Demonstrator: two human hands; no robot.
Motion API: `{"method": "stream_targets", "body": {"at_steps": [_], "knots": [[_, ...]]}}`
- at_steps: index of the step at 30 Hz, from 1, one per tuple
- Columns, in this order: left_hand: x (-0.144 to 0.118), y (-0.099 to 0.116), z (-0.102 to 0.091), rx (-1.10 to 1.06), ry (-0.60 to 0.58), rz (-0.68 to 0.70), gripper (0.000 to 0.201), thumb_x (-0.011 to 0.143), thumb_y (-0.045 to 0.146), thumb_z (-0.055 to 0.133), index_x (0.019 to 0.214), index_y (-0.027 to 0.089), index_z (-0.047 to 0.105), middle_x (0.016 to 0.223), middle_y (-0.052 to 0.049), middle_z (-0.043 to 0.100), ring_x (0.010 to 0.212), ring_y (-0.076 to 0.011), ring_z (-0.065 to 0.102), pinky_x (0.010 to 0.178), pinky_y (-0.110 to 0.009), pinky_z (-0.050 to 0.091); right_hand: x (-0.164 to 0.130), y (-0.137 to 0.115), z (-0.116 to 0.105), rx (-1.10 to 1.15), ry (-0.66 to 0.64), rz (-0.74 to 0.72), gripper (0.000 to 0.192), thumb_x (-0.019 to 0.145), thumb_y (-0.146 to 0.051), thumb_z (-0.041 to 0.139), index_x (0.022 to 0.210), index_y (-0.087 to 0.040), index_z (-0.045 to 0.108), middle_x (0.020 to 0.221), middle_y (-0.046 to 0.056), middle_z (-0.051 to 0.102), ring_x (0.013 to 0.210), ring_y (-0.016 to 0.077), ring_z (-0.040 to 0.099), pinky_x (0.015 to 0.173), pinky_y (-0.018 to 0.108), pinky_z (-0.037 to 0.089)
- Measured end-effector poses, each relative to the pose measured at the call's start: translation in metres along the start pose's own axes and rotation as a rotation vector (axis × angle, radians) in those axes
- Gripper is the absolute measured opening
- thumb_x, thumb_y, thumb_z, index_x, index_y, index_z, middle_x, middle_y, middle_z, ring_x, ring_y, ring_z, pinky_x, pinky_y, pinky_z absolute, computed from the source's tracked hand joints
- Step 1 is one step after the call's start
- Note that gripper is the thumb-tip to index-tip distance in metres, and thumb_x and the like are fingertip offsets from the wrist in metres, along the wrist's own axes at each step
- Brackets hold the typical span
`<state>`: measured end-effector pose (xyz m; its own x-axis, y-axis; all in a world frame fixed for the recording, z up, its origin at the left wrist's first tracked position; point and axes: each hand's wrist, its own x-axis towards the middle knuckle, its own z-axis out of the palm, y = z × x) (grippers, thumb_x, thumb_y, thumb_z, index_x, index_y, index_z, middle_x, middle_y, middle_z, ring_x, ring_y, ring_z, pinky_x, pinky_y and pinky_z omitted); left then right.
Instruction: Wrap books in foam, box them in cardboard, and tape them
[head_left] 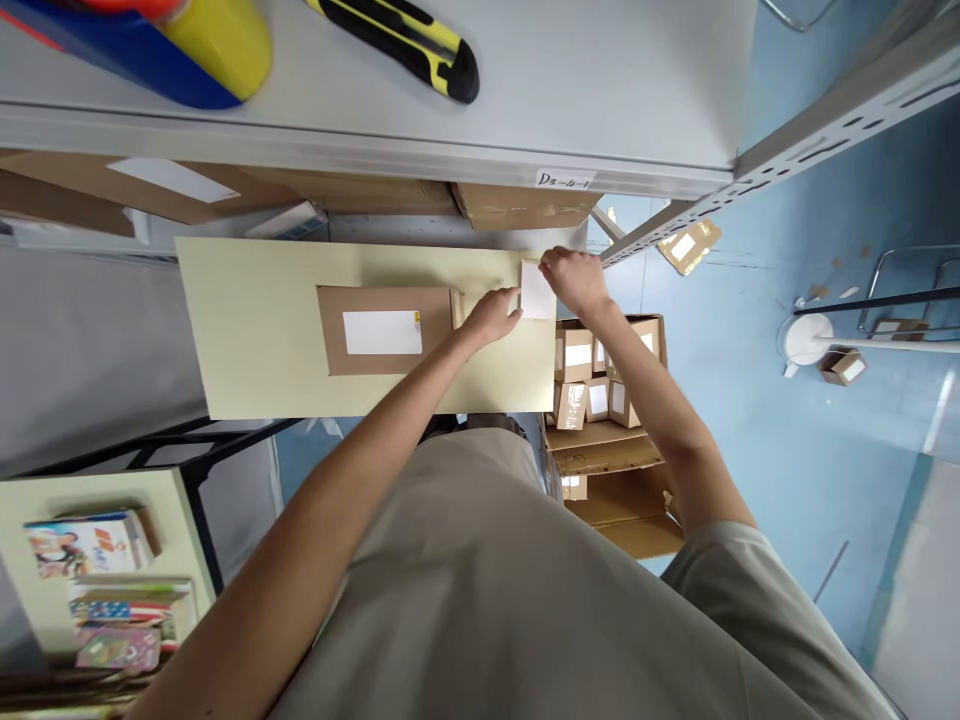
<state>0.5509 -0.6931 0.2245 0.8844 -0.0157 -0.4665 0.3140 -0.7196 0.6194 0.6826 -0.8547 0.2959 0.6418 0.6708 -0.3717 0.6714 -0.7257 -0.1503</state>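
Observation:
On a pale yellow tabletop lies a closed brown cardboard box bearing a white label with a small yellow mark. To its right is a blank white paper slip near the table's right end. My right hand has its fingers pinched at the slip's upper right edge. My left hand is just right of the box, its index finger reaching to the slip's left edge and its thumb held apart below. Whether that fingertip touches the paper, I cannot tell.
Above the table, a grey shelf holds a yellow-black utility knife and a blue-yellow object. Right of the table stands a large open carton with several small labelled boxes. Books lie on another table at lower left.

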Motion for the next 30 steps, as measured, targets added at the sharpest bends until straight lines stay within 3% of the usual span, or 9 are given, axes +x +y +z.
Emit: {"method": "stream_targets", "body": {"at_steps": [5,8,11,13,17,20,24,27,30], "knots": [[-0.012,-0.011,0.014,-0.118,0.01,-0.124,0.055,0.111,0.022,0.059,0.166,0.017,0.063,0.17,-0.015,0.065,0.157,-0.0319,0.064,0.134,-0.045,0.048,-0.019,-0.004,0.044,0.058,-0.199,-0.075,0.035,0.116,-0.044,0.064,0.131,-0.017,0.081,0.135,0.017,0.082,0.116,0.0346,0.079,0.104,0.045,0.059],[-0.019,-0.014,0.021,-0.082,-0.021,-0.111,0.057,0.11,0.021,0.061,0.166,0.014,0.062,0.171,-0.016,0.064,0.159,-0.0317,0.062,0.135,-0.043,0.047,0.008,0.006,0.072,0.082,-0.138,-0.023,0.043,0.114,-0.038,0.068,0.148,-0.012,0.072,0.15,0.024,0.074,0.135,0.0388,0.071,0.115,0.051,0.058],[-0.02,-0.012,0.024,-0.035,-0.05,-0.083,0.058,0.109,0.02,0.06,0.166,0.012,0.061,0.17,-0.018,0.064,0.158,-0.0324,0.062,0.136,-0.043,0.046,0.048,0.017,0.093,0.123,-0.07,-0.017,0.077,0.106,-0.05,0.08,0.166,-0.009,0.054,0.167,0.029,0.059,0.157,0.0436,0.053,0.128,0.06,0.049],[-0.021,-0.011,0.025,-0.018,-0.052,-0.056,0.058,0.108,0.02,0.06,0.166,0.013,0.061,0.169,-0.018,0.065,0.158,-0.0324,0.062,0.136,-0.044,0.046,0.069,0.021,0.101,0.139,-0.082,-0.02,0.094,0.098,-0.055,0.088,0.17,-0.01,0.048,0.172,0.03,0.053,0.161,0.0449,0.049,0.131,0.064,0.045],[-0.025,-0.01,0.023,-0.013,-0.04,-0.024,0.058,0.109,0.021,0.058,0.166,0.012,0.06,0.17,-0.019,0.063,0.159,-0.0326,0.061,0.136,-0.045,0.045,0.08,0.021,0.103,0.106,-0.134,-0.024,0.089,0.093,-0.041,0.095,0.165,-0.01,0.054,0.171,0.028,0.056,0.156,0.0432,0.055,0.131,0.06,0.045],[-0.024,-0.015,0.022,-0.017,-0.039,-0.021,0.058,0.109,0.021,0.057,0.166,0.01,0.059,0.17,-0.02,0.063,0.159,-0.0327,0.061,0.138,-0.045,0.044,0.067,0.015,0.098,0.072,-0.094,-0.046,0.075,0.098,-0.031,0.088,0.163,-0.009,0.058,0.17,0.028,0.057,0.154,0.0421,0.058,0.133,0.058,0.043],[-0.016,-0.022,0.024,-0.042,-0.006,-0.033,0.066,0.107,0.021,0.06,0.172,0.01,0.052,0.173,-0.021,0.06,0.162,-0.0353,0.058,0.14,-0.051,0.041,0.037,0.006,0.087,0.048,0.031,-0.057,0.048,0.112,-0.021,0.056,0.158,-0.011,0.065,0.17,0.024,0.06,0.155,0.0385,0.058,0.139,0.06,0.036],[-0.007,-0.021,0.025,-0.056,0.02,-0.032,0.08,0.103,0.016,0.06,0.179,0.009,0.038,0.179,-0.023,0.052,0.168,-0.0351,0.05,0.142,-0.05,0.038,0.0,-0.004,0.08,0.002,0.06,-0.09,0.05,0.115,-0.014,0.035,0.147,-0.015,0.074,0.168,0.018,0.064,0.159,0.0333,0.053,0.144,0.055,0.03],[-0.003,-0.013,0.025,0.0,-0.051,-0.023,0.086,0.097,0.006,0.056,0.18,0.007,0.036,0.182,-0.025,0.046,0.174,-0.0336,0.041,0.142,-0.047,0.036,-0.052,-0.018,0.081,-0.031,-0.014,-0.146,0.053,0.115,-0.01,0.034,0.144,-0.018,0.077,0.157,0.017,0.07,0.154,0.0326,0.057,0.144,0.054,0.032]]}}
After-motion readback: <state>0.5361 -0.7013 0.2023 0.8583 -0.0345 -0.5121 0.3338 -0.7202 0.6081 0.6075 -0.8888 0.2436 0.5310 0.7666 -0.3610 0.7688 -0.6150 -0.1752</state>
